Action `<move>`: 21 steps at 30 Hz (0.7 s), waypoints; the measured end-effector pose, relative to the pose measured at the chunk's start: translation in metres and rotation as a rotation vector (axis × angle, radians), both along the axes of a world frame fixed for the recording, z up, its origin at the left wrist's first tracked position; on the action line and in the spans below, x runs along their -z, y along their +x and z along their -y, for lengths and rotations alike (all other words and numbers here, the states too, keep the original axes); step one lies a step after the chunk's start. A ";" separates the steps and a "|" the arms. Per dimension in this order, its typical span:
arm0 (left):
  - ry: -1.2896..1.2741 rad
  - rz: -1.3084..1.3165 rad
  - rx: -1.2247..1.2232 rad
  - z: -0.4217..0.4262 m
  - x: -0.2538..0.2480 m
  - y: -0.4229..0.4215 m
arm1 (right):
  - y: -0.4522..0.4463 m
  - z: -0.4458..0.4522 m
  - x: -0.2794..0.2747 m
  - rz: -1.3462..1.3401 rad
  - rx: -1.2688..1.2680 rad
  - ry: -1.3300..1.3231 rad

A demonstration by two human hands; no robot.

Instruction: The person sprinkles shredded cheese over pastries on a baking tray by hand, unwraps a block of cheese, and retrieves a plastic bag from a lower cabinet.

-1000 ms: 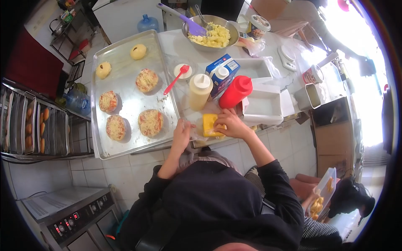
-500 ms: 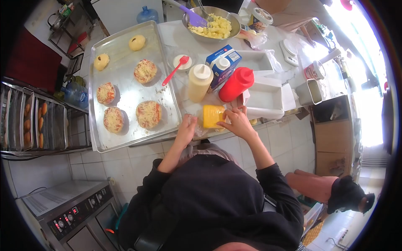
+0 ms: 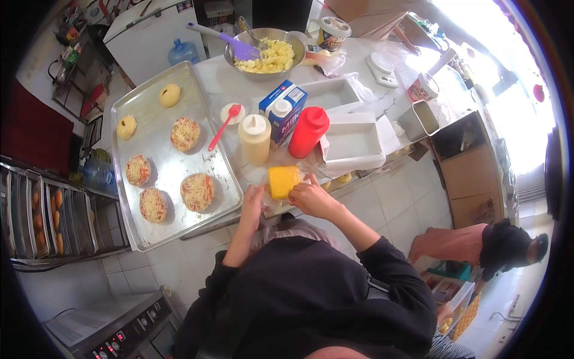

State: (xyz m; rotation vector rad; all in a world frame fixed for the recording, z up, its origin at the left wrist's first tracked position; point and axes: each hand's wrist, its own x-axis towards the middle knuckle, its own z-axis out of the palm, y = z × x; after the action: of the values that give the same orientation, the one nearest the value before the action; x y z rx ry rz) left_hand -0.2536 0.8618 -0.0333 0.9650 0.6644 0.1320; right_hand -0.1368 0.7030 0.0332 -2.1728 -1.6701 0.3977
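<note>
A yellow block of cheese [image 3: 284, 182] lies at the table's near edge, on what looks like clear plastic wrap [image 3: 270, 205]. My right hand [image 3: 312, 196] has its fingers bent against the block's right side. On the left of it, my left hand [image 3: 252, 206] is closed on the edge of the clear wrap. Just behind the block stand a cream squeeze bottle [image 3: 255, 143], a red squeeze bottle [image 3: 309, 133] and a blue milk carton [image 3: 282, 113]. A metal tray [image 3: 161, 230] to the left holds several topped buns [image 3: 197, 191] and two plain ones [image 3: 170, 94].
Behind the bottles is a steel bowl [image 3: 232, 58] with yellow chunks and a purple spatula [image 3: 242, 49]. White boxes [image 3: 353, 143], a scale [image 3: 382, 69] and a metal tin [image 3: 420, 119] lie to the right. Two other people are at the lower right.
The view has shifted, so the table items appear further left. My right hand has moved from the top of the yellow block to its right side. The person at the right has moved.
</note>
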 end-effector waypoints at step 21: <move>0.217 0.037 -0.026 0.012 0.010 0.025 | -0.010 -0.011 0.025 -0.310 0.679 0.286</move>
State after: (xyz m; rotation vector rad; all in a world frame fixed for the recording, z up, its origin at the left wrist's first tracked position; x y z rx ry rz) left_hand -0.2282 0.8497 -0.0433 1.1597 0.6374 0.2479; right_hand -0.1472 0.7137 0.0079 -2.1596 -0.7108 0.2581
